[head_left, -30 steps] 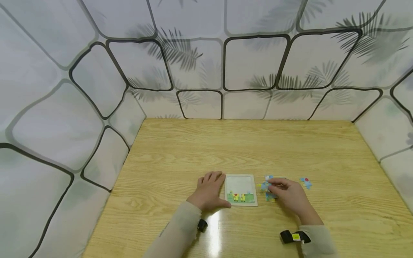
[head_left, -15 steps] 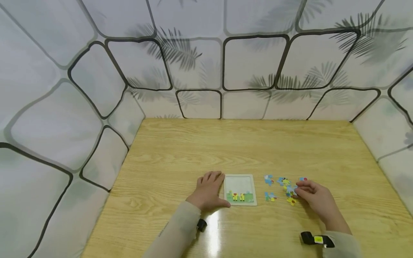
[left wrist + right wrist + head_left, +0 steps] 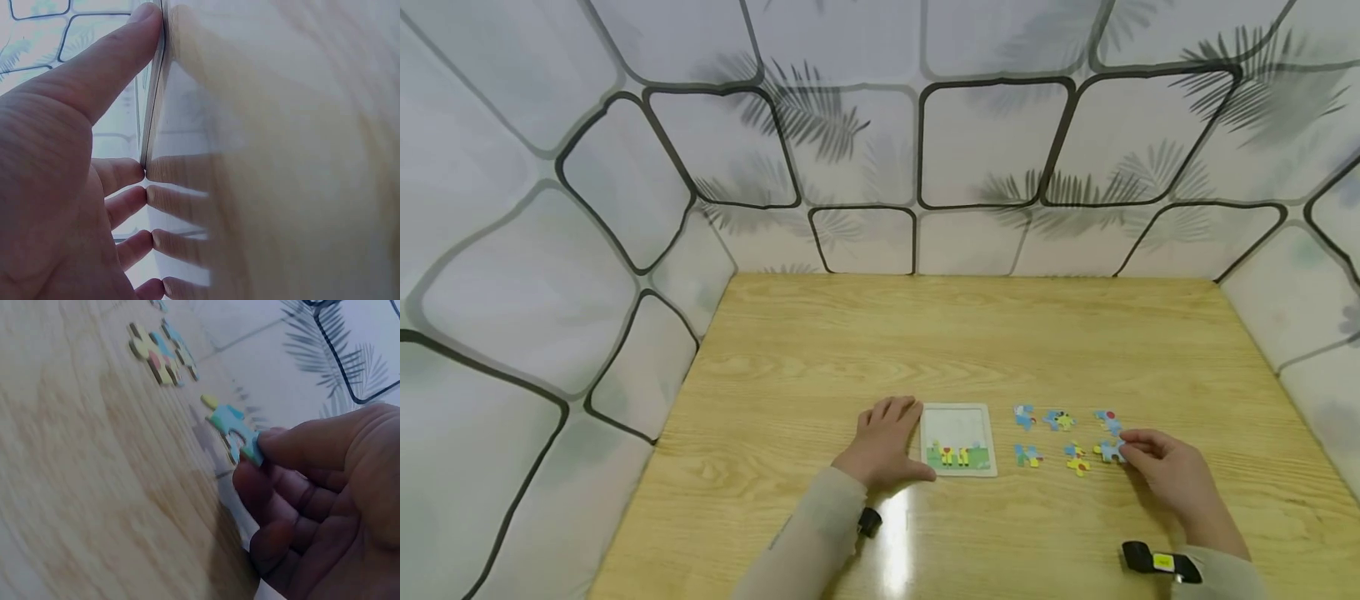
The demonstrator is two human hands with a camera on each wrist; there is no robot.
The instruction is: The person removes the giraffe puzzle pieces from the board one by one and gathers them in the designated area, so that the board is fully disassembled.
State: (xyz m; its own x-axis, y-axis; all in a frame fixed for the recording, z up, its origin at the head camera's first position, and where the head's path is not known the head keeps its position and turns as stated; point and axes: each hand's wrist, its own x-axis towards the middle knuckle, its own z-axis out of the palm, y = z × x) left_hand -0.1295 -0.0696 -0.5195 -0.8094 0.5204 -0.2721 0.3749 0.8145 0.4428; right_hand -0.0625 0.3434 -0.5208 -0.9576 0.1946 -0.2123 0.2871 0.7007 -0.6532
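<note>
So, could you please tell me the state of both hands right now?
Left hand: open, touching the puzzle tray.
Right hand: pinching a light-blue jigsaw piece.

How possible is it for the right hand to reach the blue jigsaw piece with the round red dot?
Probably yes: the red-dotted piece lies just beyond the right hand and looks uncovered. But it pinches a light-blue jigsaw piece, likely needing release first.

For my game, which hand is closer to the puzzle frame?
Left. The left hand touches the puzzle frame at its left side; the right hand is off to the right, holding a puzzle piece.
</note>
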